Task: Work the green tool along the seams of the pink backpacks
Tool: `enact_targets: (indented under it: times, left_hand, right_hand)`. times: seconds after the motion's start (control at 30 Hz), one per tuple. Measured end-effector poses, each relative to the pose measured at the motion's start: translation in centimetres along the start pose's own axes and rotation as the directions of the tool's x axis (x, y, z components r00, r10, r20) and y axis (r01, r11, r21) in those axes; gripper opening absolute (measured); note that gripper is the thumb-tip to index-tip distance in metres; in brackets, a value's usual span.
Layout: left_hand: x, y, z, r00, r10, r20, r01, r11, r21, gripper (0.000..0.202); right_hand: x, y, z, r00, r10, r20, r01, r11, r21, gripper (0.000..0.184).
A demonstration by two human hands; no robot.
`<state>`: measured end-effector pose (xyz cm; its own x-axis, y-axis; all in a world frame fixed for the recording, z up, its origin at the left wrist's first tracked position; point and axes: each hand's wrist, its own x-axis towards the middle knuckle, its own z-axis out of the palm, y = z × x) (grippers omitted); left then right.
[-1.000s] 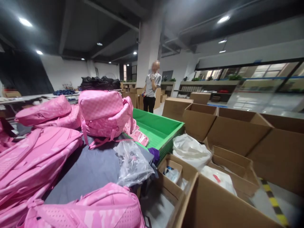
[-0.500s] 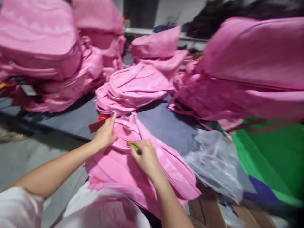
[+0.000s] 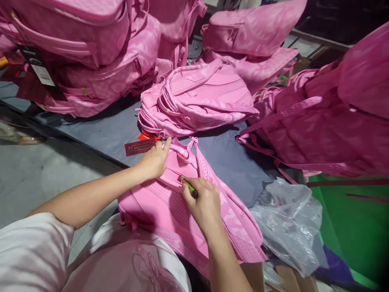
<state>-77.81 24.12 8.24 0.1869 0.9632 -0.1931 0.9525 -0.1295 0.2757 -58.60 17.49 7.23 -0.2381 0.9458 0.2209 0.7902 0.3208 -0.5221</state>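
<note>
A pink backpack [image 3: 173,221] lies with its strapped, perforated back panel up, at the table's near edge against my body. My left hand [image 3: 154,160] rests on its top end beside the carry handle, fingers stretched out. My right hand [image 3: 203,198] is closed round a small yellow-green tool with a black end [image 3: 189,187]; its exact kind is unclear. The tool's tip is at the panel's upper seam, just right of my left hand. A dark red tag [image 3: 139,147] sticks out past my left fingers.
Another pink backpack [image 3: 209,97] lies just beyond. Stacked pink backpacks stand at left [image 3: 106,77] and right [image 3: 322,121]. A crumpled clear plastic bag [image 3: 288,219] sits at right, near a green surface [image 3: 349,219]. Cardboard [image 3: 288,278] is below. The grey tabletop [image 3: 100,136] shows between bags.
The view has tilted down and shifted, so everything sits differently in the picture and looks sharper. Both hands stay at the backpack's top end, the tool still in my right hand.
</note>
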Motion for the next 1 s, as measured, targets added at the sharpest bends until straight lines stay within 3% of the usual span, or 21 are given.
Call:
enact_targets:
  times: [0.13, 0.3, 0.47, 0.6, 0.8, 1.0]
  left_hand:
    - [0.2, -0.4, -0.5, 0.998, 0.029, 0.058, -0.027, 0.999, -0.02, 0.097]
    - [0.5, -0.8, -1.0, 0.993, 0.049, 0.111, -0.043, 0.998, -0.054, 0.098]
    - [1.1, -1.4, -1.5, 0.988, 0.041, 0.148, -0.031, 0.997, -0.068, 0.101]
    - [1.6, -1.8, -1.5, 0.986, 0.066, 0.154, -0.055, 0.996, -0.075, 0.103]
    - [1.7, -1.8, -1.2, 0.987, 0.057, 0.152, -0.051, 0.998, -0.046, 0.099]
    - [1.6, -1.5, -1.2, 0.986, 0.031, 0.166, -0.029, 0.999, -0.015, 0.098]
  right_hand:
    - [0.3, -0.2, 0.5, 0.999, -0.024, 0.031, 0.02, 0.992, 0.121, 0.021]
    - [0.2, -0.7, 0.8, 1.0, 0.014, -0.019, -0.013, 0.999, 0.043, 0.019]
    - [1.0, -1.1, 1.8, 1.0, -0.017, 0.018, 0.011, 0.959, 0.283, 0.023]
    - [1.5, -1.2, 2.9, 0.999, -0.026, -0.02, 0.031, 0.945, 0.325, 0.022]
    - [1.6, -0.9, 3.5, 0.996, -0.027, -0.081, 0.043, 0.977, 0.208, 0.02]
    - [1.4, -1.0, 3.7, 0.994, -0.046, -0.094, 0.064, 0.979, 0.194, 0.021]
